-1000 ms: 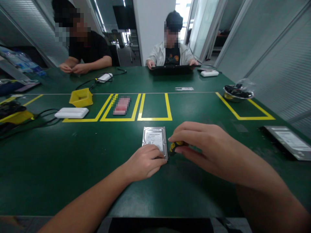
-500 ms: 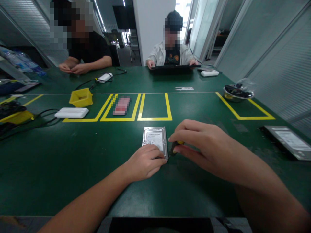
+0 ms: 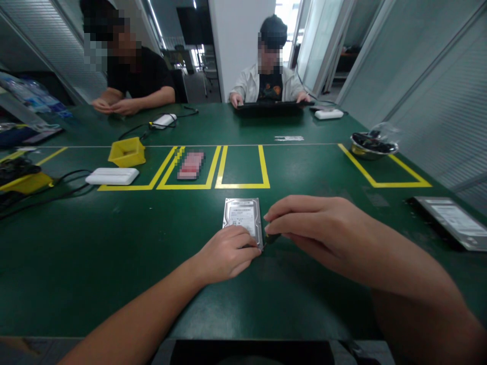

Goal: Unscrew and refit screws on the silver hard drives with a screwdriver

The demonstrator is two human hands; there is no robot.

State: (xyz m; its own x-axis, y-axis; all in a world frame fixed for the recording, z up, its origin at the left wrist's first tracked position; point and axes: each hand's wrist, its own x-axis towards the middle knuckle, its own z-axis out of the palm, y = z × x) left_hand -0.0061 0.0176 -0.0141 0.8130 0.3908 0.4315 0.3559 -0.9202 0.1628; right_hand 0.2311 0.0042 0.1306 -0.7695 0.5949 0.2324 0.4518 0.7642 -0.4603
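Observation:
A silver hard drive (image 3: 241,214) with a white label lies flat on the green table. My left hand (image 3: 227,254) rests over its near end, with curled fingers gripping it near the right corner. Just right of the drive, my right hand (image 3: 319,223) pinches a small screwdriver (image 3: 271,238). The screwdriver's handle is dark and mostly covered by my fingers. Its thin tip meets the drive's near right corner beside my left fingertips; the exact contact point is too small to tell.
Yellow tape outlines mark the table (image 3: 114,263). Beyond the drive are a pink phone-like object (image 3: 190,166), a yellow bin (image 3: 127,152) and a white power strip (image 3: 112,176). A metal bowl (image 3: 373,146) and a larger drive (image 3: 451,223) are right. Two people sit opposite.
My right fingers have shifted on the screwdriver, the hand rolling slightly so that the yellow part of the handle is now hidden. My left hand and the hard drive have stayed still.

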